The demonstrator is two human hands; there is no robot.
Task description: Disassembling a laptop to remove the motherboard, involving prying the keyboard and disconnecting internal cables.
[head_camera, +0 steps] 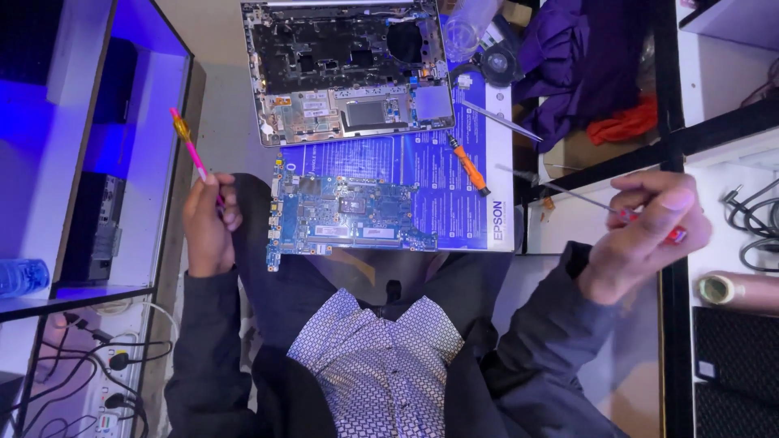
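My left hand [209, 223] grips a pink and yellow screwdriver [189, 143], its tip pointing up and to the left. My right hand [649, 231] holds a red-handled screwdriver [568, 192] whose long metal shaft points left. Between the hands a blue laptop motherboard [345, 217] lies on a blue printed box [454, 174] on my lap. Above it lies the opened laptop base [349, 69] with its insides showing. An orange-handled screwdriver [468, 165] rests on the box, to the right of the motherboard.
A shelf unit [122, 146] lit blue stands at the left, with cables and plugs [114, 365] below it. Purple cloth [584, 57] lies at the upper right. Black cables [755, 223] and a copper-coloured roll [734, 288] sit at the right. A clear glass [462, 36] stands by the laptop.
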